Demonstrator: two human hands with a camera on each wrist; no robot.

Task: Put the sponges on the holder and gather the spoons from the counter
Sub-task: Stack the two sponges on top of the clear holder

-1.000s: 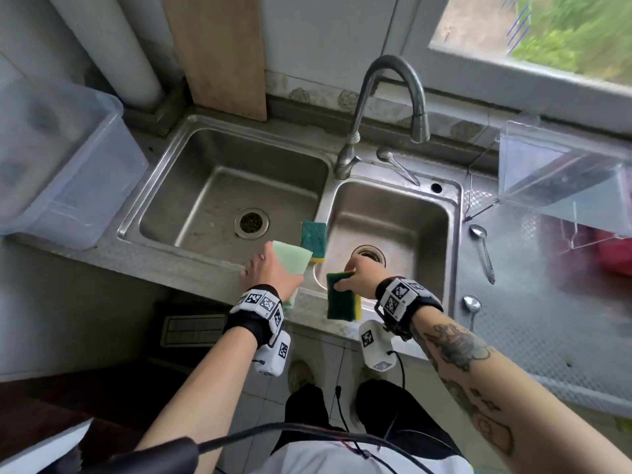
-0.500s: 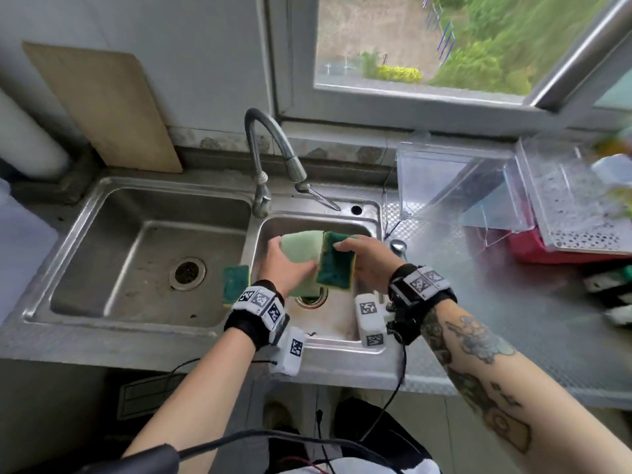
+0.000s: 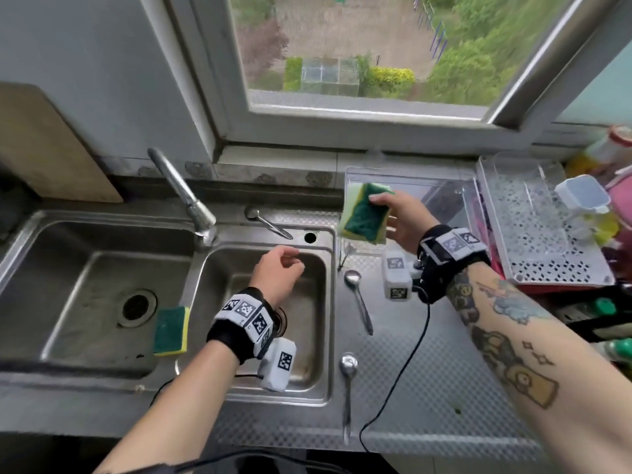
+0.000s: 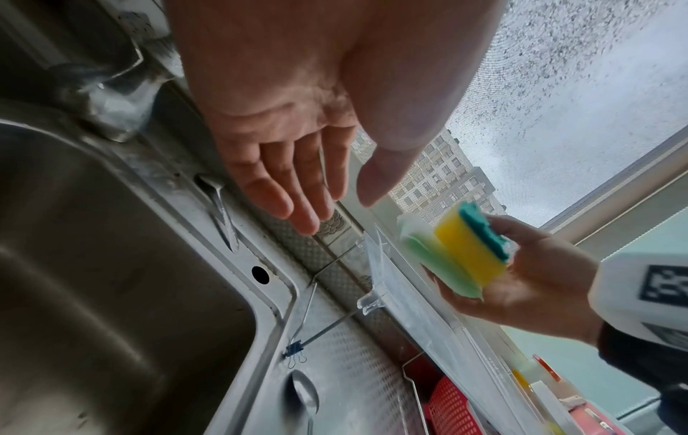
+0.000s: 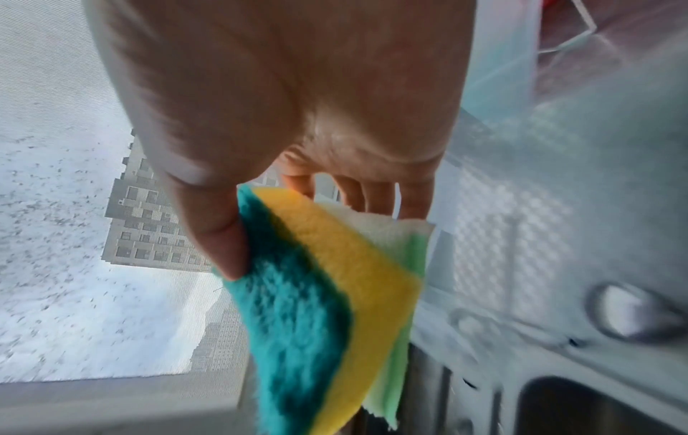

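Observation:
My right hand (image 3: 383,213) grips two sponges pressed together: a green-and-yellow scrub sponge (image 3: 364,217) (image 5: 316,309) and a pale green sponge (image 3: 350,200) (image 5: 413,250) behind it. They hang just over the left end of the clear plastic holder (image 3: 427,189) at the back of the counter. My left hand (image 3: 284,265) (image 4: 327,200) hovers empty over the right sink basin (image 3: 318,336), fingers relaxed. Another scrub sponge (image 3: 171,331) lies on the divider between the basins. One spoon (image 3: 263,218) lies behind the sink and two spoons (image 3: 357,299) (image 3: 347,388) on the counter.
The faucet (image 3: 184,193) stands between the basins, its spout swung left. A perforated clear tray (image 3: 537,241) and red basket sit right of the holder, with bottles beyond. A wooden board (image 3: 44,148) leans on the wall at left. A black cable (image 3: 400,371) trails across the counter.
My right hand has taken both sponges and carried them up and right to the holder. My left hand has let go of the pale green sponge and stays over the basin.

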